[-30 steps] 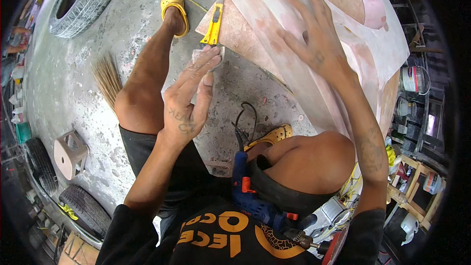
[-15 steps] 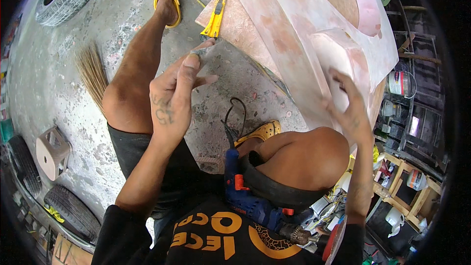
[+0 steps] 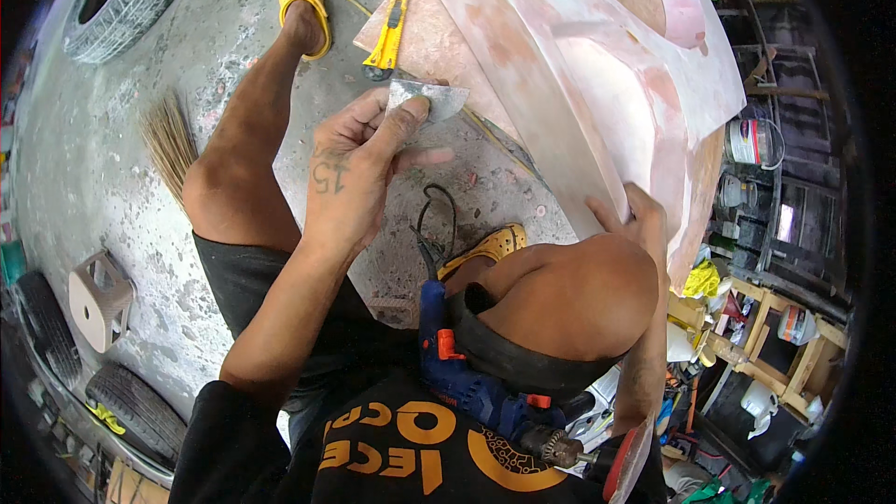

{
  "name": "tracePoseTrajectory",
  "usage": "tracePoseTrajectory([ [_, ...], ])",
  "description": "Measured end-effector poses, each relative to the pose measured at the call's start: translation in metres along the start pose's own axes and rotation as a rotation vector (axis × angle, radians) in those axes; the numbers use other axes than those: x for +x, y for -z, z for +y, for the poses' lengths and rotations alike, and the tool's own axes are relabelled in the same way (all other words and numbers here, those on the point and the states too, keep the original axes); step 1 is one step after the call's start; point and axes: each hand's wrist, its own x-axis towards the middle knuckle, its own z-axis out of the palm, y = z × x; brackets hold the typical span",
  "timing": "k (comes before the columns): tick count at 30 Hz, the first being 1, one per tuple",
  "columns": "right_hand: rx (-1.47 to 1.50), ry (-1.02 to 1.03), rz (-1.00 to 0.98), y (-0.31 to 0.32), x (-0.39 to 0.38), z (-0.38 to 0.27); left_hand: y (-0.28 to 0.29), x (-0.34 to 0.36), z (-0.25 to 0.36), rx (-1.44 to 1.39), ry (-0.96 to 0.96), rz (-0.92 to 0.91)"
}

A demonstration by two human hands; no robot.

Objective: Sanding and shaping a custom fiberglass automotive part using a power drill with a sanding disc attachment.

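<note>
My left hand is raised over the floor, pinching a small flat grey piece with a straight upper edge between thumb and fingers; I cannot tell whether it is metal or sandpaper. At the right, a large molded panel, white with pinkish patches, leans at an angle. My right hand grips its near lower edge, part of the hand hidden behind my knee. A blue power drill rests across my lap, with a red-backed disc fitted in its chuck.
Past my left hand, a yellow utility knife lies on a pinkish board. A broom, a beige stool and tires stand on the left. Paint cans and a wooden frame line the right.
My right hand has moved down from the panel's face to its lower edge and closed there. My left hand has shifted slightly right and turned, showing more of the grey piece.
</note>
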Motion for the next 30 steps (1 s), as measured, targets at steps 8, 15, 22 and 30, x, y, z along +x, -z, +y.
tracePoseTrajectory([
  [8, 0.163, -0.066, -0.173, 0.025, 0.057, -0.082, -0.006, -0.018, 0.008, 0.127, 0.006, 0.045],
  [15, 0.271, 0.114, -0.040, 0.061, 0.002, -0.008, 0.023, -0.030, -0.009, 0.174, 0.024, 0.125],
  [22, 0.120, 0.226, 0.061, 0.035, -0.031, 0.029, 0.008, -0.026, -0.011, 0.234, -0.014, 0.050],
  [30, 0.051, 0.392, 0.186, 0.008, -0.011, 0.037, -0.005, -0.038, -0.011, 0.344, -0.065, 0.007],
])
